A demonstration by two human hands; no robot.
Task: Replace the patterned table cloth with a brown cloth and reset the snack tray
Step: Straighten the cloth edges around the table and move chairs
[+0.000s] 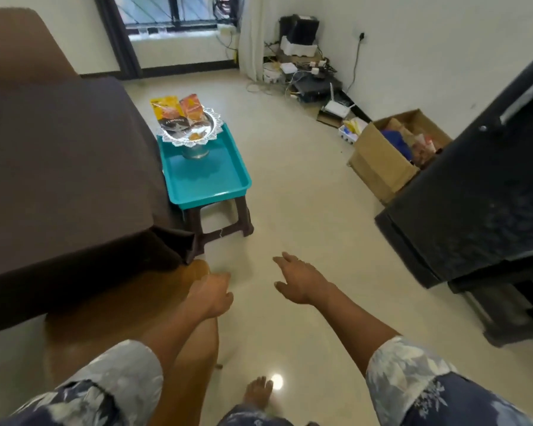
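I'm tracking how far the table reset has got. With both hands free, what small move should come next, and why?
Likely reach for the ends of the teal plastic tray. The dark brown cloth already covers the table, yet the tray, with its silver scalloped pedestal bowl of snack packets, sits on the small dark stool beside it. The left hand and right hand are open, empty.

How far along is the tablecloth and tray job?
Done: the brown cloth is spread; no patterned cloth shows. In hand: nothing; left hand and right hand are open. Left: the teal tray with the snack bowl sits on a stool beside the cloth, not on it.
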